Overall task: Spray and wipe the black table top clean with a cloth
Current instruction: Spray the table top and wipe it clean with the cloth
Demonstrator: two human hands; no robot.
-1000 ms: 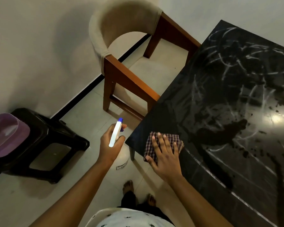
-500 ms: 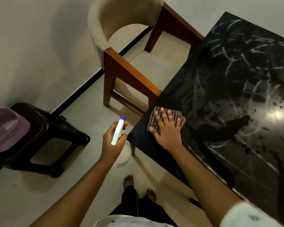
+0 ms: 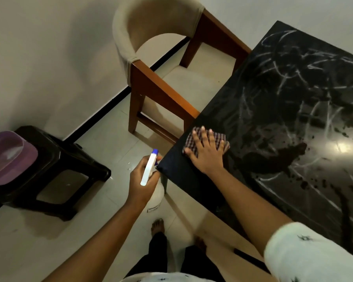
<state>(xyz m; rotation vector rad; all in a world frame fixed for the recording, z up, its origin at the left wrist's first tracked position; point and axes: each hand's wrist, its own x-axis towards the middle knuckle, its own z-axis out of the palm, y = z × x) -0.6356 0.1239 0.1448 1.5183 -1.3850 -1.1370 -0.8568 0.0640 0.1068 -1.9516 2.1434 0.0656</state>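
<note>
Nearest, at the bottom edge, two bare feet (image 3: 158,224) stand on the pale floor (image 3: 102,237), with dark trouser legs below them and a white patterned sleeve (image 3: 306,253) at the lower right. The left hand (image 3: 142,180) is held out over the floor just left of the tabletop's near corner, its grip clamped around a white spray bottle (image 3: 149,169) with a blue nozzle tip pointing up and away; the bottle's round body hangs below the fist. The right hand (image 3: 207,152) lies flat with fingers spread on a checked cloth (image 3: 219,139), pressing it onto the tabletop (image 3: 273,110) near the left edge, a little beyond that near corner; its grip is apart, palm down. The cloth pokes out past the fingertips and on the hand's right side. The black surface carries pale smear lines, dark blotches and a bright light reflection to the right. On the left, a dark stool (image 3: 55,171) stands on the floor with a purple basin (image 3: 7,155) on it. Farther off, a chair (image 3: 157,64) with a beige curved back and brown wooden frame stands against the tabletop's left edge, near the wall (image 3: 39,47).
</note>
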